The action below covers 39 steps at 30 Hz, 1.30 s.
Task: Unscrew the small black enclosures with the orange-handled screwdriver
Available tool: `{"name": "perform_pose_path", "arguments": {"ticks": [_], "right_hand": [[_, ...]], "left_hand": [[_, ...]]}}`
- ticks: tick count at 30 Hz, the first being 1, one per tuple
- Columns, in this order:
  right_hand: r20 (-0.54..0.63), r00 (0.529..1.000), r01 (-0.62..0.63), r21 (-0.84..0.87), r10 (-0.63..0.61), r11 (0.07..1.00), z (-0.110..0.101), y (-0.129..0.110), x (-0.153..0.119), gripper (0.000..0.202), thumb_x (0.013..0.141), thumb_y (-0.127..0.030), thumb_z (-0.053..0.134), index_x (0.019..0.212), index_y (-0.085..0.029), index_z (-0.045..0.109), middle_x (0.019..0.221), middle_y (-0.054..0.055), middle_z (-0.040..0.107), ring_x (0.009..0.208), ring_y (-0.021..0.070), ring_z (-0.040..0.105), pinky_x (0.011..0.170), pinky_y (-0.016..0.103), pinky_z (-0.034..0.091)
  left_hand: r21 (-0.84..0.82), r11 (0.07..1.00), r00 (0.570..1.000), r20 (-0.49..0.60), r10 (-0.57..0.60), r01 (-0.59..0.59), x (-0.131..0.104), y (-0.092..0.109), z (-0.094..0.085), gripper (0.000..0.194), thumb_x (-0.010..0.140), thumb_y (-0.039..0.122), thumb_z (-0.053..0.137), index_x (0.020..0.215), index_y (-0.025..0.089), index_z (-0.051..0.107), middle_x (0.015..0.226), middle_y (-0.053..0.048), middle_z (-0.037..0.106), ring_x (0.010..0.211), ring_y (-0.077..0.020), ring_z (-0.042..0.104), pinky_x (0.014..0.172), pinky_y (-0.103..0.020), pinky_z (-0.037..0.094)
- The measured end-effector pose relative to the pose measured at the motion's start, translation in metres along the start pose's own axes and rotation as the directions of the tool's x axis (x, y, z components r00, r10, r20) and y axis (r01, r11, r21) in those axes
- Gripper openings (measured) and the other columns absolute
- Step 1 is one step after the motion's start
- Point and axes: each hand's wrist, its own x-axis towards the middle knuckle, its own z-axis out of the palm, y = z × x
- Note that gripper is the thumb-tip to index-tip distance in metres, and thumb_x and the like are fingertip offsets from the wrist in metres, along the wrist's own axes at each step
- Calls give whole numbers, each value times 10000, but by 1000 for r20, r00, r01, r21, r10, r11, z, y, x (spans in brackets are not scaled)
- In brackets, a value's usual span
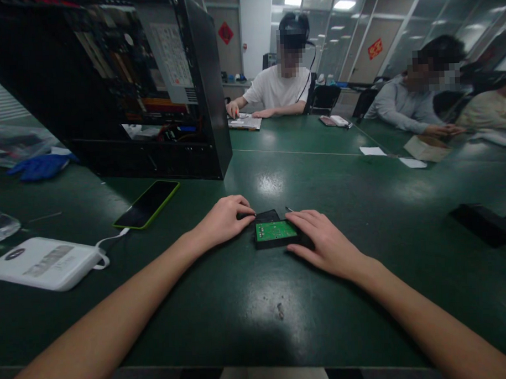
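Note:
A small green circuit board sits in a shallow black case on the table before me. My right hand has its thumb and fingers around the right end of this case. Behind it lies a flat black plate. My left hand is at the plate's left edge, thumb and fingertips pinched together; what they hold, if anything, is too small to make out. The tip of a thin metal piece shows just beyond my right fingers, the rest of it hidden.
An open black computer case stands at the back left. Left of me lie a green-edged phone, a white power bank with a cable and a blue glove. A black object is at the right. Several people sit across the table.

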Motion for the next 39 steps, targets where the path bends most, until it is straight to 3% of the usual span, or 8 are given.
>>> {"name": "perform_pose_path", "arguments": {"ticks": [10, 16, 20, 23, 27, 31, 34, 39], "right_hand": [[-29, 997, 65, -65, -67, 996, 9, -12, 17, 637, 1006, -469, 606, 1533, -145, 456, 1522, 182, 548, 1410, 331, 481, 1178, 563, 431], [27, 997, 73, -83, -71, 994, 12, -25, 24, 468, 1049, -303, 530, 1511, -231, 516, 1407, 137, 622, 1263, 297, 574, 1077, 535, 499], [-36, 999, 21, -61, -23, 998, -10, -28, 6, 467, 1049, -304, 527, 1512, -239, 524, 1389, 147, 620, 1228, 280, 594, 1046, 497, 531], [-156, 982, -125, -93, 110, 988, -49, -13, -36, 490, 1046, -329, 536, 1530, -258, 503, 1400, 142, 618, 1257, 278, 607, 1062, 502, 529], [-382, 850, -478, -269, 363, 836, -116, 39, -137, 538, 987, -410, 628, 1481, -207, 566, 1358, 179, 674, 1190, 324, 670, 1014, 495, 532], [-623, 529, -846, -335, 576, 414, -170, 95, -253, 583, 898, -500, 673, 1377, -168, 672, 1155, 222, 755, 980, 347, 717, 798, 463, 526], [-699, 361, -933, -283, 617, 225, -191, 119, -309, 628, 808, -557, 734, 1310, -179, 710, 1025, 216, 768, 823, 355, 699, 711, 480, 491], [-646, 351, -936, -217, 678, 278, -182, 134, -326, 467, 705, -566, 783, 1042, -249, 720, 905, 161, 758, 669, 319, 670, 656, 463, 494]], "left_hand": [[82, 994, 996, -34, 80, -77, 0, 12, 11, 309, 1003, 214, 595, 1280, 157, 720, 1189, -129, 717, 1101, -284, 672, 999, -442, 544], [59, 997, 988, -140, 62, -55, -3, 16, 4, 414, 1025, 241, 543, 1429, 166, 591, 1173, -117, 696, 1073, -267, 681, 966, -406, 549], [44, 997, 982, -173, 70, -63, -4, 12, 0, 371, 1036, 282, 527, 1378, 173, 624, 1168, -112, 703, 1074, -265, 687, 971, -405, 547], [40, 996, 980, -181, 85, -79, -4, 9, -1, 349, 1040, 294, 522, 1343, 172, 645, 1173, -116, 710, 1080, -268, 688, 980, -417, 547], [60, 993, 977, -183, 113, -104, -4, 10, 2, 304, 1034, 297, 534, 1275, 182, 680, 1178, -114, 728, 1106, -275, 682, 1011, -441, 534], [130, 987, 985, -132, 112, -94, -3, 17, 5, 299, 1020, 350, 565, 1234, 192, 703, 1167, -111, 738, 1115, -291, 676, 993, -447, 534], [170, 982, 993, -70, 97, -84, -2, 20, 8, 297, 1000, 373, 598, 1196, 192, 727, 1169, -112, 746, 1098, -298, 684, 959, -436, 537], [167, 984, 995, -67, 67, -55, -1, 18, 9, 260, 981, 354, 622, 1103, 176, 768, 1109, -119, 759, 1025, -292, 704, 898, -417, 546]]}}
